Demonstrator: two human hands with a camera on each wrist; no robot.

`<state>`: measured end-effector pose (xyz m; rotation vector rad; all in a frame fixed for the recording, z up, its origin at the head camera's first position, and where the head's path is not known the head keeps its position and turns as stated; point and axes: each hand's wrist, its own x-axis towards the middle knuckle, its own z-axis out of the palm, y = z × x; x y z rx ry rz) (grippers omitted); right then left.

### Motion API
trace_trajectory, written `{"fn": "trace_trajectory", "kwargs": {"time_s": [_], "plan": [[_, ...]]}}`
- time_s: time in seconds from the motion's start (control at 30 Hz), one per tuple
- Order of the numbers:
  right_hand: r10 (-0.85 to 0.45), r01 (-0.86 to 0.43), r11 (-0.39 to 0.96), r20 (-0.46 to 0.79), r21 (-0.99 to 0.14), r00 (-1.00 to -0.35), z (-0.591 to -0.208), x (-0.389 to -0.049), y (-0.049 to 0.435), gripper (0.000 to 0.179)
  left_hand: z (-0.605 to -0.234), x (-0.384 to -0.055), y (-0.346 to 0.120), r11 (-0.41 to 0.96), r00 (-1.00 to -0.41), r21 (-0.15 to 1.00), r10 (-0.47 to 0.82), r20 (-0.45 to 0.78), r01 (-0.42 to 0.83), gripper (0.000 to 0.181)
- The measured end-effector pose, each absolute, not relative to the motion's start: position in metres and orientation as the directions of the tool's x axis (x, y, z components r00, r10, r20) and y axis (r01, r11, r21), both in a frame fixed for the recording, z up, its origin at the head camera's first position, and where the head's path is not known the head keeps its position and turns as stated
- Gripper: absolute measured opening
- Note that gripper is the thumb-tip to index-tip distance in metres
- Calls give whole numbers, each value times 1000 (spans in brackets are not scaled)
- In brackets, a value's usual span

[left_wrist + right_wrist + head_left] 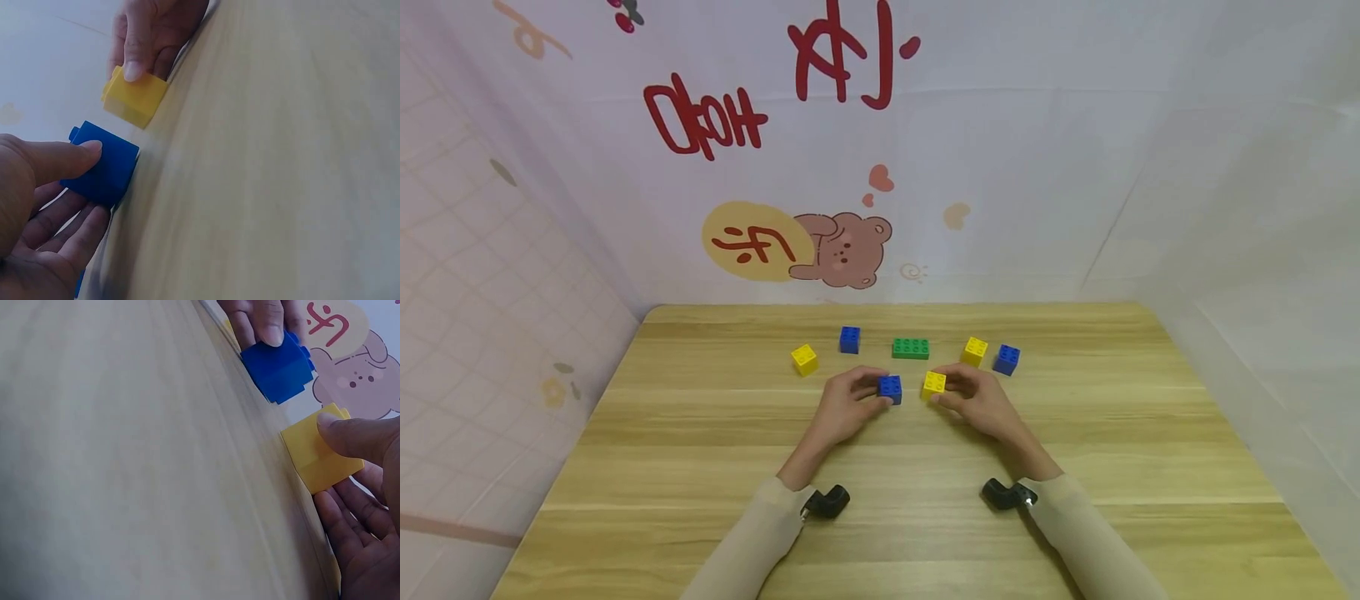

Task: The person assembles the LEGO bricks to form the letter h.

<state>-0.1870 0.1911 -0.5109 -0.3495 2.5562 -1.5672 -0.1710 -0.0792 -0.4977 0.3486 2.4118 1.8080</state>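
Near the middle of the wooden table, my left hand (847, 403) grips a blue toy brick (890, 389) between thumb and fingers. Facing it, my right hand (979, 402) holds a yellow toy brick (934, 384) the same way. A small gap separates the two bricks, and both have their studs up. In the left wrist view the left thumb lies across the near side of the blue brick (105, 164), fingers on its far side. The right wrist view has the right thumb on the yellow brick (322, 450), with fingertips at its lower edge.
Behind the hands lies a flat green brick (911, 348). To its left are a blue brick (850, 339) and a yellow brick (804, 359); to its right, another yellow brick (975, 351) and blue brick (1007, 359). A printed cloth wall (1015, 208) rises beyond the table's back edge.
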Motion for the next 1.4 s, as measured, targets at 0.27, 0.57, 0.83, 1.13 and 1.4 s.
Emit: {"fn": "trace_trajectory", "kwargs": {"time_s": [0.27,0.57,0.83,1.13,1.4], "plan": [[-277,-154,431,33,-889,-960,-512,-190,190,38,-493,-176,-70,271,-964,953,259,63,135,39],[-285,-167,422,44,-891,-958,-512,-192,189,37,-484,-179,-65,295,-963,945,262,63,142,42],[-293,-183,414,60,-892,-954,-514,-196,188,37,-479,-181,-62,304,-968,943,242,61,135,40],[-291,-185,419,61,-889,-955,-515,-198,186,40,-474,-185,-59,314,-966,936,245,80,157,38],[-292,-189,428,62,-884,-954,-513,-199,186,40,-471,-191,-55,283,-956,941,274,103,183,37]]}}
